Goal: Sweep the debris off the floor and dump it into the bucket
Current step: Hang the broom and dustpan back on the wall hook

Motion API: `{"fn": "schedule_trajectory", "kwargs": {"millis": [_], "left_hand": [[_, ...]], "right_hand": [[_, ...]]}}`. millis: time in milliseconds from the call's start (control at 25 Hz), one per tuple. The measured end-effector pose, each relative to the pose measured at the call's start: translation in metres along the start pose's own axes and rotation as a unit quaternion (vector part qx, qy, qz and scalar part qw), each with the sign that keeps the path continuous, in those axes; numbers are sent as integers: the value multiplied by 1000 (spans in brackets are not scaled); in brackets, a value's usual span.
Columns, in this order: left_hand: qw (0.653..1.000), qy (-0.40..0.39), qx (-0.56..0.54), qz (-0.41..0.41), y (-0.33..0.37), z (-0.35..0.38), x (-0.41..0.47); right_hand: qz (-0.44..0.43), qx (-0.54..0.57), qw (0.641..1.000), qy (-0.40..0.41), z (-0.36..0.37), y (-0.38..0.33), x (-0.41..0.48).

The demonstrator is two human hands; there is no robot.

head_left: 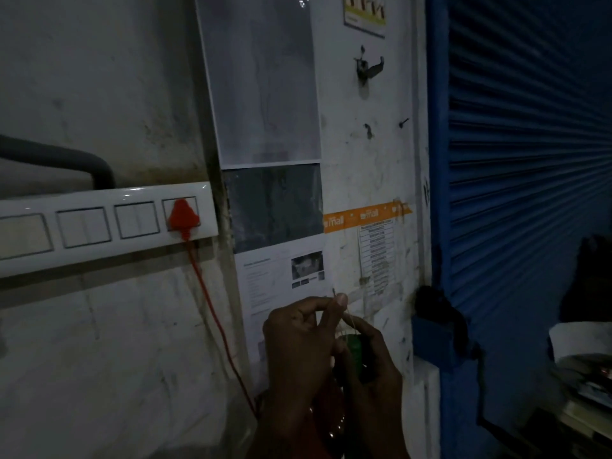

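Hands at lower centre: left hand [298,342] is pinching thin strands [351,321], right hand [381,359] is gripping green object [357,351].

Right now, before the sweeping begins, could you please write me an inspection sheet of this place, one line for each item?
Surface: floor not in view; stained white wall fills the frame.
Job's things: no bucket or debris seen; dark green object with thin pale strands, maybe a broom top, cannot tell.
Clutter: dim stack of papers at lower right.
Hands: left hand pinches the strands; right hand grips the green object.
Cables: red plug in white switch panel; red cord hangs down the wall.
Surroundings: blue roller shutter, taped paper sheets, orange tape strip.
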State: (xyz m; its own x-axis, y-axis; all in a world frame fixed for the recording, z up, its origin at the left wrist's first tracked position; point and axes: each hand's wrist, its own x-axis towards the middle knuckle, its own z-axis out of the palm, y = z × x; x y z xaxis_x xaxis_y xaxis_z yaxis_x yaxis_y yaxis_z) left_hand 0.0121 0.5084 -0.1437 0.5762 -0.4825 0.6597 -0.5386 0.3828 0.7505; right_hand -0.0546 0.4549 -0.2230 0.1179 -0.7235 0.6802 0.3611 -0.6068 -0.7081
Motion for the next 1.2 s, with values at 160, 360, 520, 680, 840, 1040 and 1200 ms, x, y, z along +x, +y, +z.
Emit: {"fn": "schedule_trajectory", "kwargs": {"millis": [160, 360, 520, 680, 840, 1040, 1200], "left_hand": [[999, 32, 24, 7, -7, 37, 21], [996, 39, 63, 39, 4, 93, 62], [996, 33, 47, 61, 21, 153, 107], [998, 29, 7, 54, 30, 198, 159], [996, 22, 24, 78, 24, 231, 203], [992, 36, 45, 109, 19, 259, 264], [984, 44, 81, 150, 20, 284, 312]], "right_hand": [[-4, 15, 1000, 8, -20, 23, 38], [85, 115, 989, -36, -50, 35, 106], [40, 130, 990, -37, -78, 30, 183], [-7, 126, 992, 31, -94, 32, 261], [-39, 125, 989, 62, -92, 44, 325], [-67, 112, 988, 88, -71, 53, 395], [-52, 135, 984, 100, -67, 59, 441]]}}
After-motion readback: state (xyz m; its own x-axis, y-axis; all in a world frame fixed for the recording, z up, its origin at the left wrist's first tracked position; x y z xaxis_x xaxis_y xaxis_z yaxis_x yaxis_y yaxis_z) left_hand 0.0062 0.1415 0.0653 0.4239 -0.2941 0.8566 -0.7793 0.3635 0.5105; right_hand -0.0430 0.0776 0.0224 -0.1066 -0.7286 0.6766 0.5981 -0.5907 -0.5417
